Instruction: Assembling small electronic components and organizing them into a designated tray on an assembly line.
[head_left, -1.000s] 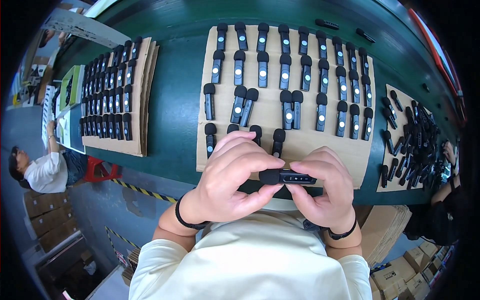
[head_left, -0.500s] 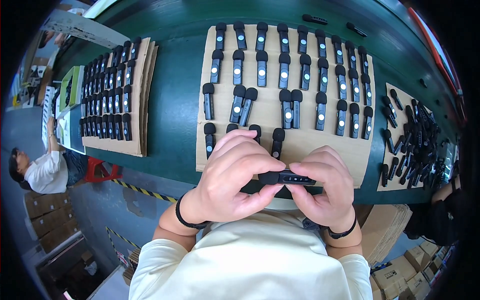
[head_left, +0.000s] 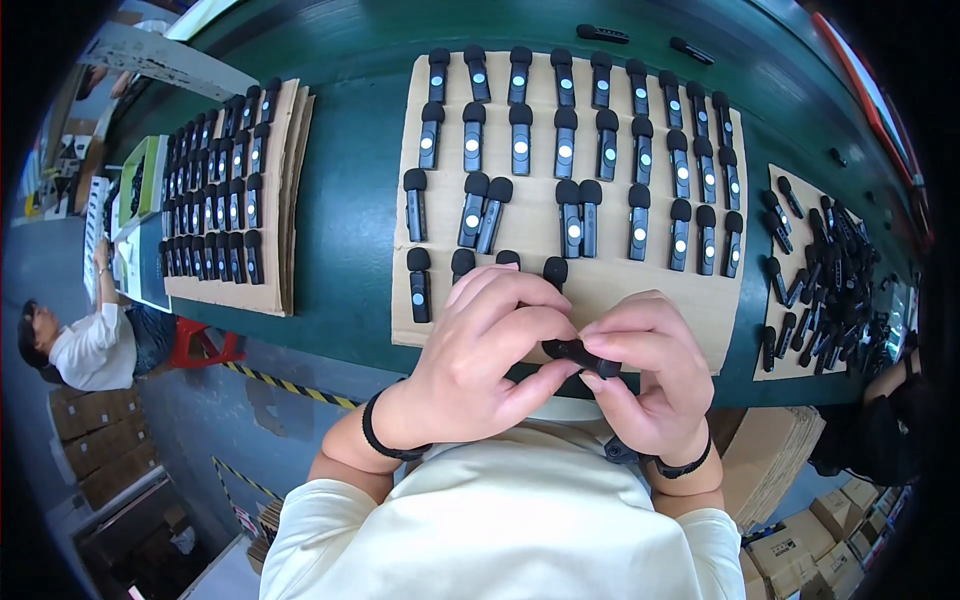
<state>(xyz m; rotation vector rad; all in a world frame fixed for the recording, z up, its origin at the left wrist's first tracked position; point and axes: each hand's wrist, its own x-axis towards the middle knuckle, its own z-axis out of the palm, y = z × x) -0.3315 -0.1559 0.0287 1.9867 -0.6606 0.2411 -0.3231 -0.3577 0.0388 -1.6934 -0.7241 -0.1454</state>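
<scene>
A small black wireless clip-on microphone (head_left: 572,351) is held between my two hands, just in front of my chest. My left hand (head_left: 490,360) pinches its left part between thumb and fingers. On the other side, the thumb and fingers of my right hand (head_left: 652,372) close on its right part. It lies tilted, right end lower, and my fingertips cover some of it. Beyond my hands, a cardboard sheet (head_left: 620,292) bears rows of similar foam-topped microphones (head_left: 565,145), many with a pale round sticker. My left hand hides part of the nearest row.
To the left, stacked cardboard sheets (head_left: 290,200) carry more microphones in rows. A loose heap of microphones (head_left: 828,270) lies at the right on another sheet. Two single ones (head_left: 603,34) rest at the table's back. A seated person (head_left: 95,345) is at far left, by a red stool (head_left: 200,345).
The microphone has been turned between my fingers: its buttoned side, seen before, no longer shows, and it now tilts down to the right. Both hands stay in about the same place.
</scene>
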